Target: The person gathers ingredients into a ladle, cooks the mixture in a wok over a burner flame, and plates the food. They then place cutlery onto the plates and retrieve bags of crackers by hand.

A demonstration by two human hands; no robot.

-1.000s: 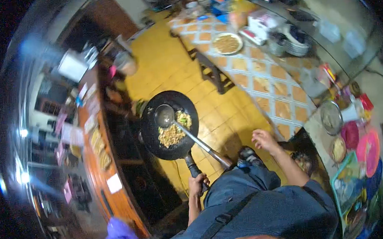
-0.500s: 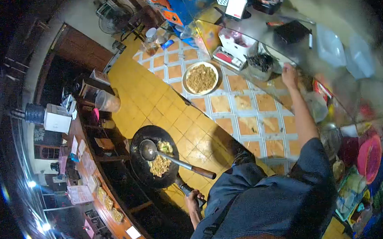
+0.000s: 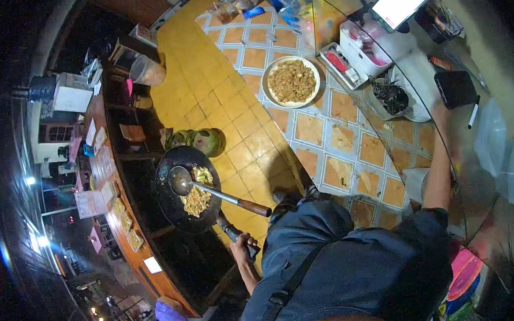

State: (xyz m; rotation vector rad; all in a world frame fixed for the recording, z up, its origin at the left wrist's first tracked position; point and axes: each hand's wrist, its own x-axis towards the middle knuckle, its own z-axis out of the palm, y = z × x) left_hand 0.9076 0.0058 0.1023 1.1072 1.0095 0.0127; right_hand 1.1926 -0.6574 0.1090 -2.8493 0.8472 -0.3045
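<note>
My left hand (image 3: 244, 248) is wrapped round the handle of a dark wok (image 3: 169, 208). Cooked food with green bits (image 3: 197, 202) lies inside the wok. A ladle (image 3: 181, 180) rests in it, its wooden-ended handle sticking out over the rim toward my body. My right arm stretches out over the tiled counter. At its end my right hand (image 3: 441, 115) is blurred beside a stack of white plates (image 3: 414, 97) and a black flat object (image 3: 456, 88), partly behind a clear pane; its fingers cannot be made out. A plate of brown fried food (image 3: 292, 82) stands on the counter.
Along the tiled counter (image 3: 309, 128) stand a white box (image 3: 369, 44), a container of dark utensils (image 3: 391, 97) and a lit screen (image 3: 400, 3). Green coconuts (image 3: 206, 141) sit on the yellow floor behind the wok. A wooden counter (image 3: 148, 260) runs along the left.
The view has shifted, bringing the coconuts into sight. My right hand has reached farther out, toward the plates and the black object. My left hand keeps hold of the wok.
</note>
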